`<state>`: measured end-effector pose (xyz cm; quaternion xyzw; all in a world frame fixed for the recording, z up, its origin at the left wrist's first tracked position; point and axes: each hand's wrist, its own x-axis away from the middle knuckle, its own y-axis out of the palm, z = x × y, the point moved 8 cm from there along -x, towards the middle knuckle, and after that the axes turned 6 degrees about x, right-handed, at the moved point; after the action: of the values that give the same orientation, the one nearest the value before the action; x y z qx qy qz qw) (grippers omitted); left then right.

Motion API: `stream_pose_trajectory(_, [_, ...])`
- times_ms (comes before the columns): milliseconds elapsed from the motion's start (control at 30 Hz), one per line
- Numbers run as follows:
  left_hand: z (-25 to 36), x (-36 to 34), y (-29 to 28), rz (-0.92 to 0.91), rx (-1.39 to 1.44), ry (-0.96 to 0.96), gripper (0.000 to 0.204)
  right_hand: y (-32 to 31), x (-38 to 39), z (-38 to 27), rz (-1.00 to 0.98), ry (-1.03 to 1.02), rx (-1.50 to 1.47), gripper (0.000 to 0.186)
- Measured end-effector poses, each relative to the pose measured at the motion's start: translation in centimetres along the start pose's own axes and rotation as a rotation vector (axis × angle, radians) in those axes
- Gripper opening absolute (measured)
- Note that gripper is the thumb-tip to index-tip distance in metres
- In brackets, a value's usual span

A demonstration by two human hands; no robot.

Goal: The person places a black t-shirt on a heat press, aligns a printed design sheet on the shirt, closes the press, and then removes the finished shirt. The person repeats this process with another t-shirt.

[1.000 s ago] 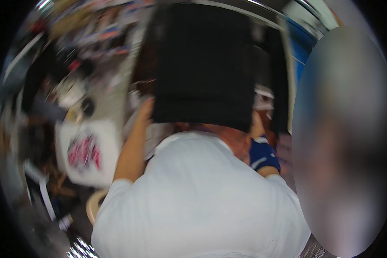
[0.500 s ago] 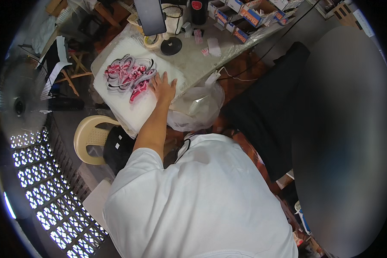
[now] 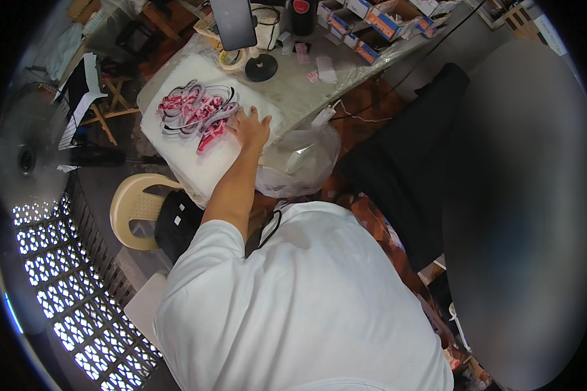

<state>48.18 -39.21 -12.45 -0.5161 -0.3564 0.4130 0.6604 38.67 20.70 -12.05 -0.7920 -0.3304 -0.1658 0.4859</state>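
My left hand (image 3: 249,128) is palm down at the right edge of a stack of white sheets (image 3: 176,159), its fingers apart and slightly bent. It grips nothing. The top sheet bears a pink, red, black and grey printed design (image 3: 199,112), and my fingertips are beside the design's right side. Whether the fingertips press on the sheet or hover just over it is hard to tell. My right hand is not in view.
A dark phone (image 3: 233,25) on a round-based stand, a tape roll (image 3: 231,60) and small cardboard boxes (image 3: 379,25) occupy the plastic-covered table (image 3: 293,94). A clear plastic bag (image 3: 300,163) hangs at its near edge. A beige chair (image 3: 135,212) and fan (image 3: 27,158) stand left.
My left hand has shifted very slightly right and its fingers look a little more bent. The view has tilted slightly; the sheets stay in place.
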Motion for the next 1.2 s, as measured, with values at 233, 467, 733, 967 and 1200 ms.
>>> stream_pose_trajectory(233, [-1.3, -1.3, 0.0, -0.022, 0.203, -0.055, 0.047, 0.0, 0.3, -0.1, -0.012, -0.009, 0.034, 0.041])
stream_pose_trajectory(467, [-3.6, -2.5, -1.7, -0.077, 0.347, -0.131, 0.041, 0.0, 0.1, -0.2, -0.028, -0.016, 0.066, 0.041])
stream_pose_trajectory(733, [-13.6, -4.0, -6.4, 0.280, 0.459, -0.243, 0.041, 0.1, -0.7, -0.9, -0.048, -0.037, 0.093, 0.040])
stream_pose_trajectory(967, [-21.9, -4.8, -9.6, 0.442, 1.111, -0.364, 0.050, 0.4, -1.5, -1.3, -0.067, -0.054, 0.113, 0.040])
stream_pose_trajectory(1200, [-23.3, -6.2, -8.7, 0.461, 1.149, -0.447, 0.040, 0.7, -2.2, -2.0, -0.099, -0.078, 0.144, 0.039])
